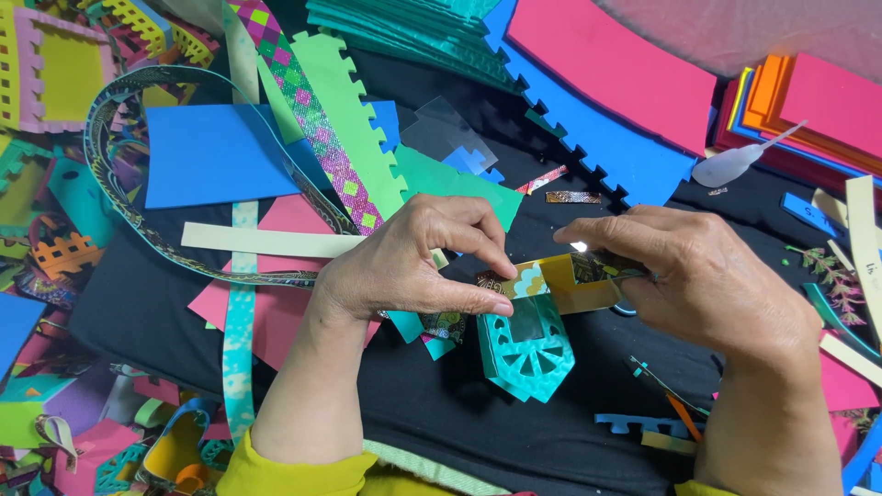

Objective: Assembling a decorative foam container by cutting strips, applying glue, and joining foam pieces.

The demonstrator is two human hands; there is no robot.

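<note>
- left hand (404, 266) pinching yellow strip (570, 283) end, at teal cutout (526, 349)
- right hand (698, 276) gripping strip's other end
- glue bottle (735, 163) well apart, upper right

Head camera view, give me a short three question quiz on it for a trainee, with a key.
1. True or false: both hands hold the yellow folded piece.
2. Which thing lies below the yellow folded piece, against the black cloth? A) teal cut-out piece B) orange sheet C) clear square
3. Fill in: the white squeeze bottle lies at the upper ____ of the view.

Key
1. True: the left hand pinches its left end with its fingers, the right hand grips its right end.
2. A, the teal cut-out piece.
3. Right, beside the stack of foam sheets.
</note>
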